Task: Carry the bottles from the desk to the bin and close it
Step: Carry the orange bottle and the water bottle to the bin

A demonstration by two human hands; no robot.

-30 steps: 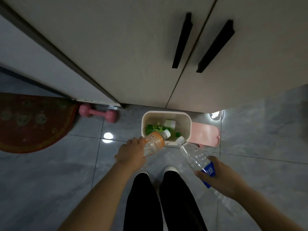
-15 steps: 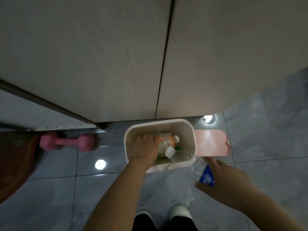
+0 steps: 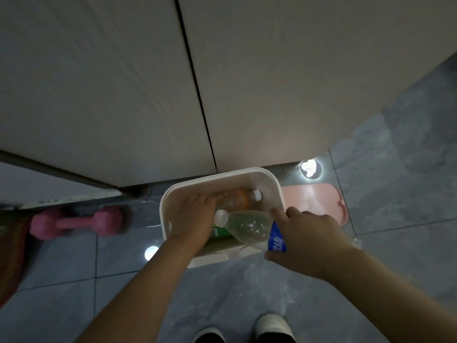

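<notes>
Since half a second ago, your left hand (image 3: 195,219) has gone deeper into the bin (image 3: 222,177), carrying the orange-label bottle (image 3: 235,200) down to the far wall; your right hand (image 3: 309,241) has brought the clear bottle (image 3: 247,227) further over the near rim.

Left grip: fingers lie over the orange-label bottle's base end, but you cannot tell whether they are clamped or letting go. The bottle lies on its side, white cap pointing right, beyond your knuckles.

Right grip: closed round the clear bottle at the blue label (image 3: 277,240), neck pointing left across the bin opening, cap just beside your left hand.

Handling note: both look empty, so judged light; the thin clear wall will likely crumple and slide under a hard squeeze. Holding at the labelled waist seems best.

A green item (image 3: 220,231) sits below the clear bottle. The pink lid (image 3: 314,201) lies open on the floor, beyond your right hand.
</notes>
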